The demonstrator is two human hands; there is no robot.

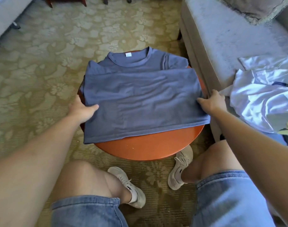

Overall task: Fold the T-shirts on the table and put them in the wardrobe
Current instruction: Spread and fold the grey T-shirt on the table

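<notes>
Slate-blue cotton T-shirt (140, 99) partly folded on a round, glossy orange-brown wooden table (148, 148).
Laid flat, collar at the far side, one layer lying over another below it. Gripped at the left edge by the left hand (81, 109) and at the right edge by the right hand (212, 103), thumbs on top, fingers tucked beneath. Off to the right, shiny white garments (257, 95) heaped on a pale grey upholstered sofa (221, 38).
</notes>
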